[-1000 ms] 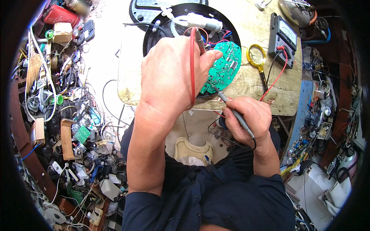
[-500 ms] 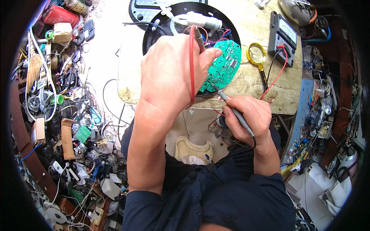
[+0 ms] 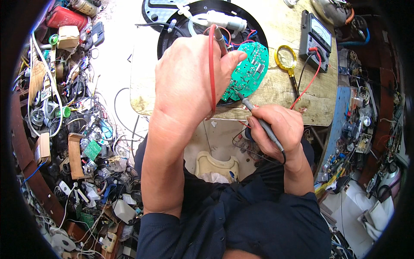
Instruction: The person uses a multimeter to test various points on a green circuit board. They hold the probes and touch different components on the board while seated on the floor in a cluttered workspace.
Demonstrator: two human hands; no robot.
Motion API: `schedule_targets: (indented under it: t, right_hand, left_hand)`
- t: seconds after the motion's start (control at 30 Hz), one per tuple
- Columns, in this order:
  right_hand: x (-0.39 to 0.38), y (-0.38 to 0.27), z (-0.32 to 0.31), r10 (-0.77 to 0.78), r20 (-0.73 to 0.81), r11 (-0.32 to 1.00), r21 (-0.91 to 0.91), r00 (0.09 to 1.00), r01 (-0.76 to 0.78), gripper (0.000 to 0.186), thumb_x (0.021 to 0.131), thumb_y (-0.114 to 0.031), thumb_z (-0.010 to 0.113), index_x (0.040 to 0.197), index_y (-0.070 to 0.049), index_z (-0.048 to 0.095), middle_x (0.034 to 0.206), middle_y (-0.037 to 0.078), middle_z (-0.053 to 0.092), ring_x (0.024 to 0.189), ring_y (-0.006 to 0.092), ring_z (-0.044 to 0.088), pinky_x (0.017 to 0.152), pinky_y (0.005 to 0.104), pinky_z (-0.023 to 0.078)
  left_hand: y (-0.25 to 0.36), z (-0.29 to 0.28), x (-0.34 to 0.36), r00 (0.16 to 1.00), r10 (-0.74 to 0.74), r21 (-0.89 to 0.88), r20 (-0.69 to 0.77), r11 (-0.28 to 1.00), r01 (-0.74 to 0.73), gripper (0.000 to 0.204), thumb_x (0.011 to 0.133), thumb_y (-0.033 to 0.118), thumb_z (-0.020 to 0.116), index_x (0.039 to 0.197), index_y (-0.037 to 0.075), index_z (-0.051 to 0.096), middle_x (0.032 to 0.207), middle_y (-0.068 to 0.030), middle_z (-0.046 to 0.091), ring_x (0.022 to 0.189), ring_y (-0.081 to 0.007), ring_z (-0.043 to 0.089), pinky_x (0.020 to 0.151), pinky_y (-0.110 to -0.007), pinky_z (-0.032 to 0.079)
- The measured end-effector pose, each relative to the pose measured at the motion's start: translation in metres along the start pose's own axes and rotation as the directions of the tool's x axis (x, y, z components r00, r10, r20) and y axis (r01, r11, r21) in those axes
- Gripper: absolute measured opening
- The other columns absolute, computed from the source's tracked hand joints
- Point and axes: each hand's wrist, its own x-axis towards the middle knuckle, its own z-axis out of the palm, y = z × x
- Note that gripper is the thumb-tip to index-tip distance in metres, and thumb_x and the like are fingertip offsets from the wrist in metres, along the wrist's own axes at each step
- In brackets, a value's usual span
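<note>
My left hand (image 3: 183,82) is closed around a red-leaded test probe (image 3: 220,39), its red lead looping down over the back of the hand. My left fingertips and this probe's tip are hidden behind the hand. With my right hand (image 3: 281,129) I grip a grey test probe (image 3: 266,125). Its tip meets the lower part of a green circuit board (image 3: 255,71), near its left side; actual contact is too small to tell. The board lies tilted over a round black housing (image 3: 165,41), with a white plastic fitting (image 3: 224,20) and red and blue wires behind it.
On the wooden tabletop (image 3: 312,105), to the right, lie a yellow-rimmed magnifying glass (image 3: 294,84) and an analogue multimeter (image 3: 307,36) with leads plugged in. A metal pot (image 3: 330,13) stands behind. Heaped electronic parts and cables (image 3: 99,142) fill the left side.
The tabletop and everything on it sit slightly higher and farther left in view. Both hands keep the same probes, and the grey probe's tip has shifted a little up and left with the board.
</note>
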Motion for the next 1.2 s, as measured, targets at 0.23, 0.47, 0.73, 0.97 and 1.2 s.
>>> schedule_targets:
  t: [0.23,0.47,0.73,0.97,1.2]
  right_hand:
    - [-0.0007,0.0001,0.0004,0.002,-0.005,1.000,0.000,1.000,-0.002,0.029,0.079,0.006,0.084,0.103,0.000,0.070,0.085,0.013,0.075,0.069,0.0291,0.075,0.062,0.0376,0.059]
    - [0.0010,0.0004,-0.0005,0.003,0.010,1.000,0.002,1.000,-0.003,0.028,0.080,0.006,0.083,0.105,0.001,0.072,0.085,0.013,0.075,0.069,0.0293,0.075,0.062,0.0375,0.059]
    - [-0.0032,-0.0003,-0.0071,0.008,-0.135,1.000,-0.002,0.991,-0.008,0.029,0.079,0.002,0.084,0.106,-0.001,0.073,0.083,0.013,0.076,0.068,0.0278,0.076,0.062,0.0367,0.061]
    - [-0.0030,0.0042,-0.0024,0.125,-0.113,0.992,0.021,0.986,-0.124,0.027,0.082,0.008,0.083,0.107,0.002,0.073,0.085,0.016,0.077,0.070,0.0282,0.077,0.063,0.0353,0.060]
    - [-0.0020,0.0051,0.0002,0.125,-0.107,0.992,0.046,0.986,-0.120,0.026,0.082,0.008,0.083,0.106,0.002,0.074,0.086,0.017,0.078,0.071,0.0288,0.077,0.065,0.0356,0.060]
  left_hand:
    - [0.0030,-0.0027,-0.0002,1.000,-0.029,-0.005,0.012,1.000,0.029,0.041,0.097,0.039,0.078,0.082,0.001,0.079,0.069,-0.0223,0.070,0.069,-0.0415,0.074,0.065,-0.047,0.060]
    - [0.0011,-0.0006,0.0009,1.000,-0.015,0.002,0.013,1.000,0.015,0.044,0.098,0.041,0.076,0.080,0.001,0.078,0.068,-0.0231,0.069,0.069,-0.0421,0.074,0.063,-0.047,0.059]
    - [0.0017,-0.0012,0.0015,1.000,-0.021,0.056,0.023,0.998,0.020,0.040,0.100,0.039,0.077,0.092,0.001,0.084,0.068,-0.0184,0.072,0.062,-0.0290,0.075,0.059,-0.040,0.055]
    - [-0.0002,0.0008,0.0022,1.000,-0.005,0.035,0.013,0.999,0.004,0.039,0.100,0.037,0.077,0.092,0.000,0.084,0.069,-0.0176,0.073,0.061,-0.0256,0.074,0.058,-0.038,0.054]
    - [0.0013,-0.0003,0.0009,1.000,-0.008,0.024,0.004,1.000,0.008,0.039,0.101,0.037,0.077,0.092,-0.001,0.084,0.068,-0.0172,0.072,0.060,-0.0252,0.073,0.058,-0.038,0.054]
